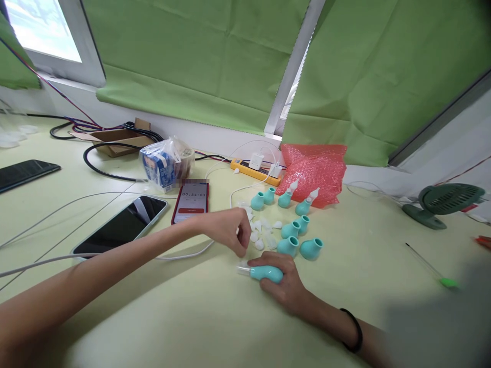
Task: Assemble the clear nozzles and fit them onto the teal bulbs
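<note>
My right hand (286, 281) is wrapped around a teal nasal aspirator (266, 274), which lies sideways with its transparent tip (243, 270) pointing left. Just above that tip, my left hand (230, 230) is closed in a pinch with the fingertips down; anything between them is too small or hidden to make out. Small whitish translucent plastic pieces (259, 244) lie scattered beyond my hands. Several teal bulbs (287, 246) with open necks stand to their right. Behind these are two teal bulbs (303, 206) fitted with pale pointed nozzles.
Left of my hands lie a red-framed phone (191, 202) running a timer and a larger dark-screened phone (121, 225). White cables cross the table there. Further back are a bagged blue box (159, 166), a yellow power strip (240, 166), red bubble wrap (314, 171) and a green fan (441, 202).
</note>
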{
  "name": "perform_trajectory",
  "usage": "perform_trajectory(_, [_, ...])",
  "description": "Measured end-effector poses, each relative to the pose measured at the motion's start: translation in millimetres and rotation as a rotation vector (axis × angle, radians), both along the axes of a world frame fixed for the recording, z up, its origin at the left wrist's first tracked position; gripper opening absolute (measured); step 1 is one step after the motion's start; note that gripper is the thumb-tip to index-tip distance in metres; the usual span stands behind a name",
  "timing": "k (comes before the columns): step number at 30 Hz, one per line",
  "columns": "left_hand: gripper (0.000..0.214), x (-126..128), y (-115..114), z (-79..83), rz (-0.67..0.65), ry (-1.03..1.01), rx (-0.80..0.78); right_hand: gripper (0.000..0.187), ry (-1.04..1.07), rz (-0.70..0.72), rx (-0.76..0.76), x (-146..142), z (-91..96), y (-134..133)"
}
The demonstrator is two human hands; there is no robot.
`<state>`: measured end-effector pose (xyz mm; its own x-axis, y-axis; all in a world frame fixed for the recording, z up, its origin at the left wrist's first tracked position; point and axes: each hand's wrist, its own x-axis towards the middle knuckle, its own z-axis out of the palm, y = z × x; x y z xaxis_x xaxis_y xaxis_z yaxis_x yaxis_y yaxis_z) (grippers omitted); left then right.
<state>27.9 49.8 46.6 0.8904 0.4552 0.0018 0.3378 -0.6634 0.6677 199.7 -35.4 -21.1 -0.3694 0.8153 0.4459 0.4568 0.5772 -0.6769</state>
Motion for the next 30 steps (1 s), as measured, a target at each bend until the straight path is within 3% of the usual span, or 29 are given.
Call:
perform_trajectory(3, [0.012,-3,7,1.7,0.196,-0.056,0.196,0.036,-0.007,0.029,0.057,-1,0.2,-1])
perform_trajectory(5, [0.015,-3,14,-6.1,0.291,-0.06,0.309,0.04,-0.024,0.047,0.077,-1,-0.7,-2])
perform_trajectory(8, [0.018,-1,22,-21.6,0.311,-0.054,0.344,0.041,-0.047,0.046,0.073,-1,-2.0,-4])
perform_trajectory(11, [0.026,2,23,-25.4,0.328,-0.07,0.361,0.043,-0.005,-0.024,0.038,1,-2.5,-6])
perform_trajectory(14, [0.026,5,11,-16.7,0.324,-0.118,0.432,0.044,0.092,-0.138,-0.051,4,-4.6,-5])
perform_trajectory(17, [0.03,13,-13,-11.1,0.298,-0.068,0.539,0.03,0.199,-0.178,-0.057,5,-8.7,-2])
perform_trajectory(22, [0.046,26,-41,-21.7,0.201,0.128,0.698,0.024,0.289,-0.165,0.037,1,-11.3,-2])
perform_trajectory(25, [0.052,27,-40,-24.8,0.164,0.111,0.57,0.021,0.182,-0.177,0.048,-1,-8.4,-7])
perform_trajectory(30, [0.052,22,-27,-20.8,-0.035,-0.049,-0.017,0.017,0.133,-0.088,0.081,-2,-2.3,-13])
